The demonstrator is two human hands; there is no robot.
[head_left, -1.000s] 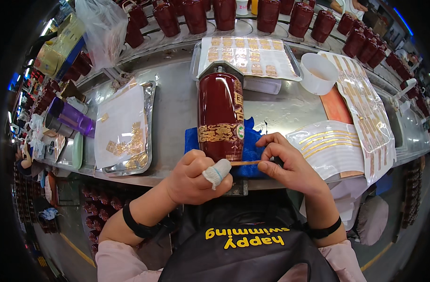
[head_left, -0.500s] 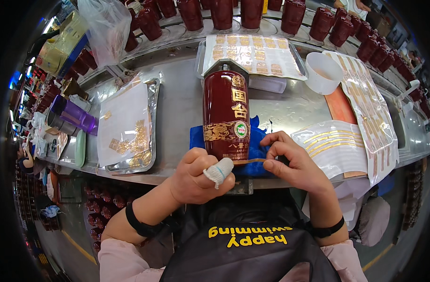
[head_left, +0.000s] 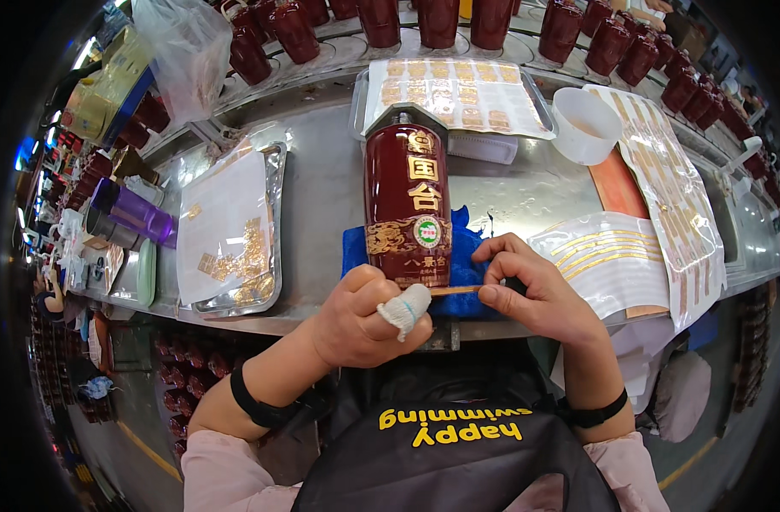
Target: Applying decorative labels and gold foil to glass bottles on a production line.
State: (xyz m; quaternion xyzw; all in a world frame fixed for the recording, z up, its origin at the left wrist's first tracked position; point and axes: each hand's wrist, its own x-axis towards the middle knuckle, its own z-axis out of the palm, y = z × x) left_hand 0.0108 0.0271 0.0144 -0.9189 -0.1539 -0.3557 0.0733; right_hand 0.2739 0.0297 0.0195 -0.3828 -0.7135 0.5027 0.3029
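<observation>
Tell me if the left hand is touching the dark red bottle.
Touching: the head view shows the left hand closed around the base of the dark red bottle, no gap.

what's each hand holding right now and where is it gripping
The left hand grips the dark red bottle at its bottom end, which lies on the blue cloth. The right hand pinches one end of a thin wooden stick.

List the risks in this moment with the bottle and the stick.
The dark red bottle lies on its side on a blue cloth near the table edge; it might roll if the left hand loosens. The thin wooden stick in the right hand could scratch or lift the gold label.
</observation>
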